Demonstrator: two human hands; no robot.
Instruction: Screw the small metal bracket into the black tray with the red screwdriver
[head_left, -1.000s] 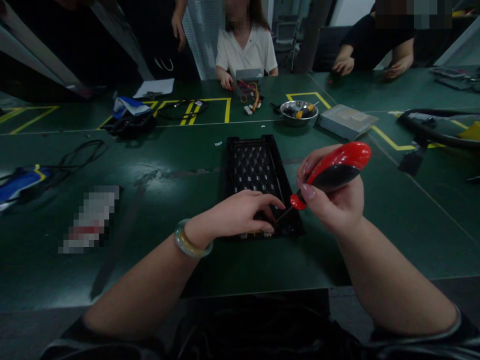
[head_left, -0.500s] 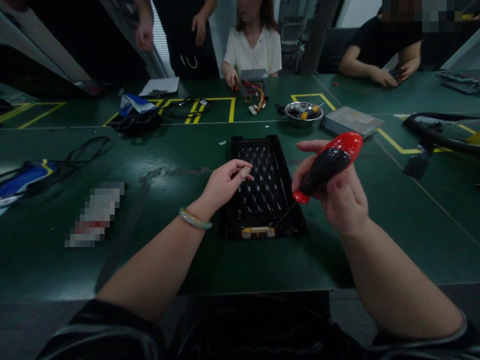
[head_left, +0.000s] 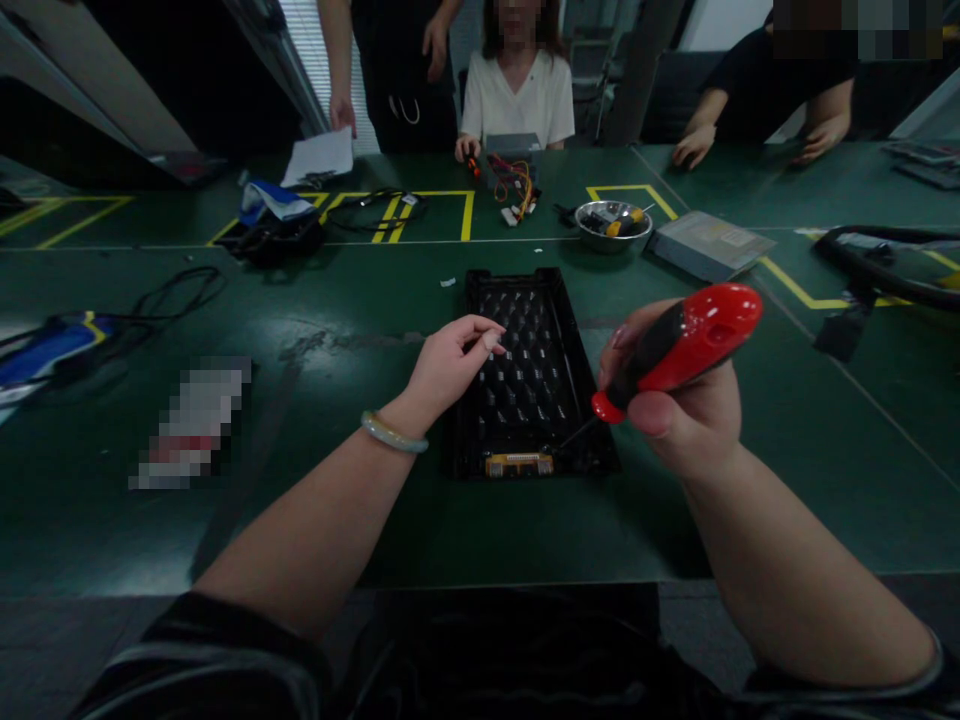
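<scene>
A black ribbed tray-like panel (head_left: 525, 300) lies lengthwise on the green table (head_left: 337, 400), with a small gold connector board (head_left: 519, 464) at its near end. My right hand (head_left: 686, 415) is closed round a red and black screwdriver (head_left: 679, 348); its thin tip points down at the panel's near right corner. My left hand (head_left: 450, 365) hovers over the panel's left edge, fingers curled, thumb and forefinger pinched together. Whether they hold anything is too small to see. A pale bangle (head_left: 394, 432) is on that wrist.
A metal bowl (head_left: 611, 224) with tools, a grey drive (head_left: 709, 245), a wire bundle (head_left: 510, 185), black cables (head_left: 176, 295), a blue and black bag (head_left: 274, 225) and a paper (head_left: 322, 158) lie around. Other people sit or stand at the far edge. Black hose (head_left: 885, 260) at right.
My left hand lifted off the panel's near end, uncovering the gold connector, and drew back to the left edge in a pinch. The screwdriver handle shifted slightly right.
</scene>
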